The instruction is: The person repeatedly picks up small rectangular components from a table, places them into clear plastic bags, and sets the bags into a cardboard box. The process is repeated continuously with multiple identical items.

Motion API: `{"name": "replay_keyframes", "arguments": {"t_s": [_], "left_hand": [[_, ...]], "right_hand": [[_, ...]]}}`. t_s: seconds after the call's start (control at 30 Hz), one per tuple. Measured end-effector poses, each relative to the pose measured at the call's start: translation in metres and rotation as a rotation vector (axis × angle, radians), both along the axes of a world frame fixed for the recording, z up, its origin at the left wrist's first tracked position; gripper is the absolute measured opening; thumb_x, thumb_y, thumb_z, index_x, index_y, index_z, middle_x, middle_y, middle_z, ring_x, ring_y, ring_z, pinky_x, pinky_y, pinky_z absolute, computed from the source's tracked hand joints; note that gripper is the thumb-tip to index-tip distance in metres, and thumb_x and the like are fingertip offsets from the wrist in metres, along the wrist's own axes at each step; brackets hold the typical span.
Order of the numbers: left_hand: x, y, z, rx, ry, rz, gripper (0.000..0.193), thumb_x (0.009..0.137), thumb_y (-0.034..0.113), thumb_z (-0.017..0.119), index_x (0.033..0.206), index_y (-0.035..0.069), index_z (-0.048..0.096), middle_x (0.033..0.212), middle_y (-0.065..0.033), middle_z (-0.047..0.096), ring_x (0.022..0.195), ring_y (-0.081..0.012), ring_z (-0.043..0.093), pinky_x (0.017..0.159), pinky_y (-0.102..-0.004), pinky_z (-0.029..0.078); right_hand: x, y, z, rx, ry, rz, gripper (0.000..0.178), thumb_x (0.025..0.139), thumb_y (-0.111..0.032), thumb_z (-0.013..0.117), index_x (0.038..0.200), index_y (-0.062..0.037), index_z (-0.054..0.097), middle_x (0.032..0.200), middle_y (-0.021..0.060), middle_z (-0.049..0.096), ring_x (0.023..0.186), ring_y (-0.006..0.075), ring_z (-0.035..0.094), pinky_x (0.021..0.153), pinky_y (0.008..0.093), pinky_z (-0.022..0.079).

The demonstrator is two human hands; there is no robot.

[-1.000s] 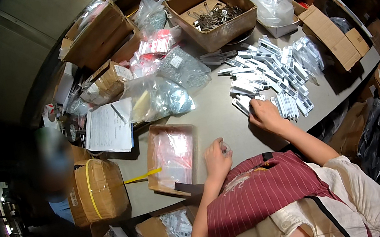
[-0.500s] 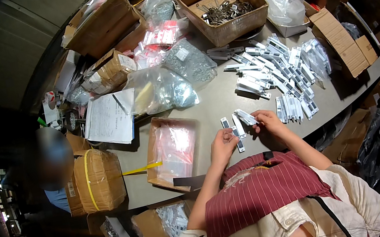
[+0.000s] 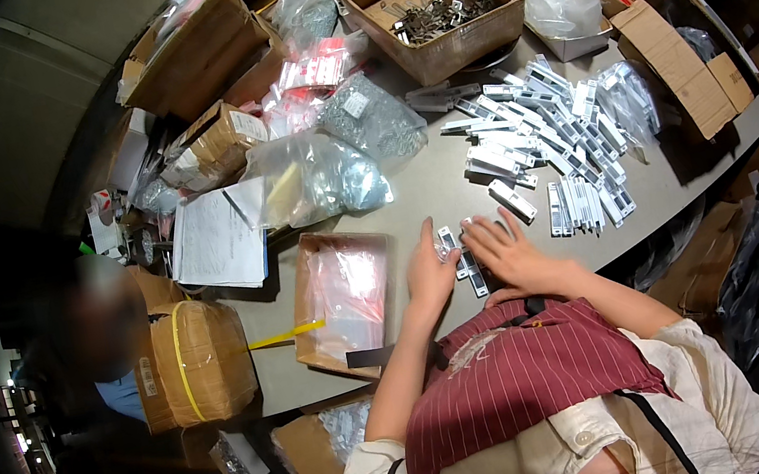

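Near edge: both hands on small packets (image 3: 461, 258), on the worktop (image 3: 415, 205)
Left: shallow box (image 3: 342, 299)
Right, behind: packet spread (image 3: 555, 140)
Far: open carton (image 3: 433, 9)

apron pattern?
Dark red apron with thin white vertical stripes; head view.

1. Small packets (image 3: 461, 261) of glossy clear plastic over pale metal parts lie under the bare left hand (image 3: 431, 274) and right hand (image 3: 507, 258).
2. The table (image 3: 415, 205) shows a matt, smooth grey top.
3. A spread of similar packets (image 3: 554, 145) glints with shiny film.
4. A shallow cardboard tray (image 3: 341, 296) holds slick, reflective plastic bags.
5. An open carton (image 3: 435, 9) of matt brown cardboard contains dull grey metal pieces.
6. Crinkled transparent bags (image 3: 327, 170) catch the light.
7. A paper sheaf (image 3: 216, 240) looks flat and matt white.
8. A taped parcel (image 3: 190, 362) has glossy brown wrap and a yellow plastic strap.
9. The apron (image 3: 517, 380) is striped woven cloth.
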State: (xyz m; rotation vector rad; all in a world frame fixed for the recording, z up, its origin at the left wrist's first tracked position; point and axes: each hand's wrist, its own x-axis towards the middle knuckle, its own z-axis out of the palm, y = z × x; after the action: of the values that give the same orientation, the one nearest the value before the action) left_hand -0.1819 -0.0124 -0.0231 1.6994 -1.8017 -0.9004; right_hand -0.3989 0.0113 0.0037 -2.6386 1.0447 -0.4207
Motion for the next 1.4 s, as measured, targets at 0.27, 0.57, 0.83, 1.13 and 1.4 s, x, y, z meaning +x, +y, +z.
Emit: {"name": "replay_keyframes", "arguments": {"t_s": [0.27,0.57,0.83,1.13,1.4], "left_hand": [[0.007,0.0,-0.021,-0.009,0.155,-0.063,0.049,0.083,0.012,0.076,0.129,0.009,0.061,0.115,-0.0175,0.07,0.107,-0.0387,0.066,0.091,-0.0454,0.051],[-0.002,-0.002,-0.006,0.177,0.088,-0.002,0.056,0.081,0.017,0.075,0.135,0.01,0.062,0.111,-0.014,0.073,0.096,-0.0263,0.071,0.086,-0.0382,0.054],[-0.012,0.009,-0.008,-0.033,-0.099,-0.052,0.066,0.083,0.024,0.079,0.142,0.01,0.053,0.106,-0.0182,0.064,0.102,-0.0393,0.061,0.086,-0.0476,0.05],[-0.015,0.015,-0.007,0.001,-0.131,-0.102,0.081,0.08,0.026,0.082,0.148,0.003,0.047,0.103,-0.0201,0.055,0.096,-0.0384,0.06,0.083,-0.0465,0.051],[-0.017,0.01,0.001,-0.041,-0.259,-0.158,0.077,0.079,0.029,0.079,0.145,0.001,0.05,0.098,-0.0215,0.055,0.09,-0.038,0.061,0.076,-0.0463,0.052]], "right_hand": [[0.005,-0.027,-0.039,0.073,-0.177,-0.092,0.102,0.066,-0.056,0.082,0.142,0.0014,0.044,0.144,0.0212,0.047,0.145,0.0419,0.034,0.12,0.0655,0.015],[0.004,-0.036,-0.039,0.063,-0.118,-0.059,0.106,0.07,-0.06,0.079,0.146,0.0031,0.041,0.148,0.0217,0.044,0.147,0.041,0.03,0.12,0.066,0.015],[0.005,-0.037,-0.036,0.086,-0.129,-0.055,0.106,0.072,-0.058,0.079,0.147,0.0045,0.039,0.15,0.0232,0.042,0.148,0.0407,0.029,0.12,0.0646,0.016],[-0.017,-0.053,-0.046,0.099,-0.213,0.028,0.079,0.086,-0.045,0.075,0.146,-0.0011,0.048,0.151,0.0147,0.049,0.143,0.0369,0.04,0.12,0.0557,0.027],[-0.012,-0.047,-0.045,0.2,-0.403,-0.064,0.056,0.081,-0.014,0.071,0.132,0.0002,0.053,0.136,0.0184,0.055,0.139,0.0418,0.042,0.117,0.0527,0.033]]}}
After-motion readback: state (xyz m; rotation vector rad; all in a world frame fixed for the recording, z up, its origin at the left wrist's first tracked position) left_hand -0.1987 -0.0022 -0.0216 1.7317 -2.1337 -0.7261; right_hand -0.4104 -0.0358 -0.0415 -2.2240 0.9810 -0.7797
